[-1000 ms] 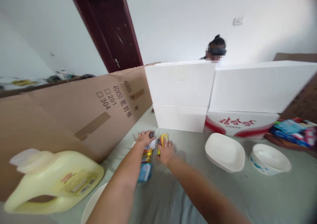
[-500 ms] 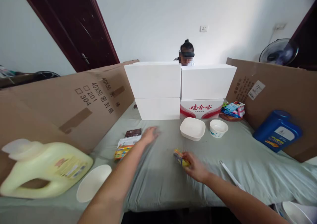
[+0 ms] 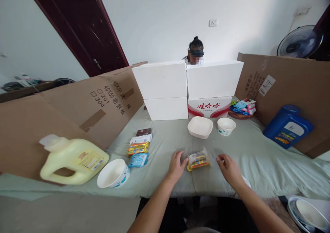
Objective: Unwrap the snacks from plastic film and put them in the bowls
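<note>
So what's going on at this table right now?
A person sits at a cloth-covered table with a yellow snack packet between both hands. The left hand touches its left edge; the right hand sits just right of it, fingers curled. More packets lie in a row to the left. Another person sits behind the white boxes.

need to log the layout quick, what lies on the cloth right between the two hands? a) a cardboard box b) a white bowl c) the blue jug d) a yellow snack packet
d: the yellow snack packet lies flat on the cloth between the left hand and the right hand; the left fingertips touch its edge, while the right hand sits just beside it, and whether it touches is unclear.
</note>
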A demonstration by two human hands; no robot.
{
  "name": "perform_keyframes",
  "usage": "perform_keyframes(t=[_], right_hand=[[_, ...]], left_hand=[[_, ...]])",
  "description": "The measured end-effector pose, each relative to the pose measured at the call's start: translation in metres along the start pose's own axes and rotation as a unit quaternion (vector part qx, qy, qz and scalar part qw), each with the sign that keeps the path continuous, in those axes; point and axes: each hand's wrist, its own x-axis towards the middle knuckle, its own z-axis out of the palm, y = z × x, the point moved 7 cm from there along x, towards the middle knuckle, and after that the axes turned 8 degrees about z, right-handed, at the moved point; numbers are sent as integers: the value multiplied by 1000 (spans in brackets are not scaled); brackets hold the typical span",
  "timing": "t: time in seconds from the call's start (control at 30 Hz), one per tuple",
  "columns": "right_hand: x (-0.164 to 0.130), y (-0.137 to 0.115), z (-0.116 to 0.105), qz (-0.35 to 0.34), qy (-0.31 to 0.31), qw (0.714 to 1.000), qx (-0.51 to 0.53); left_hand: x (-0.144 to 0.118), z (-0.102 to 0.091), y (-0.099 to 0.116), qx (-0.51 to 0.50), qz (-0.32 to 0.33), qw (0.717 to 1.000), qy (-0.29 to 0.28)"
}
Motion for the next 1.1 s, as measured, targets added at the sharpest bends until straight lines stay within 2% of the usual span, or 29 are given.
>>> perform_keyframes(t=[0.07,0.1,0.13,0.2,0.33,0.47,0.53,0.6,0.67,0.73,0.83,0.9,0.93,1.03,1.1], right_hand=[[-6,12,-27,-82,96,988,-90],[-9,19,-36,-101,130,979,-123],[-11,25,-40,-110,148,972,-144],[-11,30,-37,-126,143,967,-167],[-16,1,9,-216,61,961,-162],[-33,-31,65,-285,-29,941,-181],[-40,-39,81,-286,-42,936,-201],[-44,-44,84,-277,-46,937,-208],[-46,-47,76,-275,-52,939,-198],[-42,-44,57,-265,-31,946,-183],[-31,-23,11,-198,73,958,-196],[-24,1,-17,-126,137,951,-247],[-20,14,-27,-89,147,944,-281],[-14,38,-34,-23,101,933,-344],[-13,32,-24,-37,56,943,-327]], left_hand=[[-7,-6,6,30,28,999,21],[-10,-5,12,36,41,998,21],[-13,-3,19,39,53,998,17],[-16,5,33,42,70,997,-5],[-14,24,55,58,100,992,-58],[-12,30,61,68,143,985,-66],[-14,33,62,67,170,981,-70],[-18,38,63,74,190,975,-86],[-22,43,61,93,194,971,-100],[-24,46,59,112,186,971,-103],[-25,48,58,111,184,971,-103],[-26,48,58,105,186,971,-108],[-26,48,58,104,185,971,-111],[-26,48,58,104,179,971,-115],[-26,47,59,103,180,971,-118]])
